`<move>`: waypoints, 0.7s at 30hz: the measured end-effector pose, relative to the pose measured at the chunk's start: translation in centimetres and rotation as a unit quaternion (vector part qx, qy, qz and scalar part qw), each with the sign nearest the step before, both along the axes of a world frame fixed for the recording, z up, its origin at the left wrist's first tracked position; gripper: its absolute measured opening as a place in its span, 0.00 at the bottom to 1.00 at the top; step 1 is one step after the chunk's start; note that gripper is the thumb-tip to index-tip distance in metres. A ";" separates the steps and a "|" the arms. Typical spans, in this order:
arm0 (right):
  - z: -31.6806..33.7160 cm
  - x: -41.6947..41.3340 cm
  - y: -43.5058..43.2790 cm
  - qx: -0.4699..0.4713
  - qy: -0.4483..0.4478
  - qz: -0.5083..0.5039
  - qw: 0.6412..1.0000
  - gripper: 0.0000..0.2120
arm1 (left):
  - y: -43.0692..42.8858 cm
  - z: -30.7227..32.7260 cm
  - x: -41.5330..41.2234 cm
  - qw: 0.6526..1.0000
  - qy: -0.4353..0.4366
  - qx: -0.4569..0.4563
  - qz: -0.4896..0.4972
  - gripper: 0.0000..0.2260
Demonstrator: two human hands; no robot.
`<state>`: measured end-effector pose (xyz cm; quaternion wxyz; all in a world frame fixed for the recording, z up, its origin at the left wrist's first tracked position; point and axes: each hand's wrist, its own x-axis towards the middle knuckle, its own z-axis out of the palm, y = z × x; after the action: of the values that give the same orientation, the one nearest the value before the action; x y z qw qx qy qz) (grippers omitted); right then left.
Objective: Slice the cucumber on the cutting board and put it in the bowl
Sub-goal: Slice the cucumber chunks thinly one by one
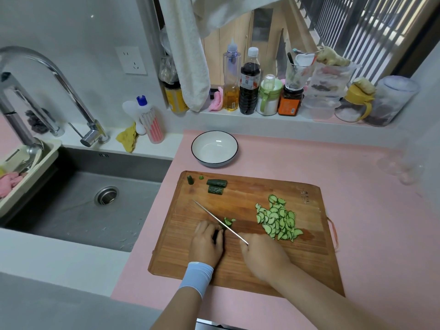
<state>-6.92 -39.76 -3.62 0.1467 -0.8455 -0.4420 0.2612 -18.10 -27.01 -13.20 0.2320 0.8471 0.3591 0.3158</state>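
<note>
Your left hand curls its fingers over a short cucumber stub on the wooden cutting board. Your right hand grips the knife, blade close against those fingertips. With so little stub left, a slip could nick a finger or scatter slices short of the empty bowl.

No text can be read. Labels are seen on the dark bottle and the orange jar, and marks are seen on the board, but all are too blurred.
</note>
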 end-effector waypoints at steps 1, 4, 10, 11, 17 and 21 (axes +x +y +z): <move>0.0 0.0 0.0 0.000 -0.003 0.003 1.000 0.13 | 0.0 0.1 0.0 1.000 -0.001 0.003 0.002 0.08; -0.2 -0.1 -0.4 0.008 -0.015 0.010 1.000 0.14 | -0.1 0.4 0.0 1.000 -0.007 0.011 0.003 0.09; 0.0 -0.4 -2.0 0.021 -0.028 0.002 0.999 0.16 | -0.1 0.4 0.0 1.000 -0.006 0.003 0.013 0.09; 0.1 -0.3 -2.3 0.023 -0.029 0.006 0.999 0.15 | -0.1 0.4 0.0 1.000 -0.002 -0.001 0.013 0.08; 0.3 -0.1 -3.0 0.023 -0.037 0.013 0.999 0.15 | -0.1 0.2 -0.2 1.000 0.003 -0.006 0.011 0.08; 0.3 -0.2 -1.9 0.010 -0.015 0.009 1.000 0.14 | -0.1 0.3 -0.1 1.000 0.002 -0.004 0.015 0.06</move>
<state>-7.09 -41.70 -3.27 0.1455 -0.8438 -0.4547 0.2453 -18.23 -27.13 -12.86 0.2302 0.8412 0.3732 0.3164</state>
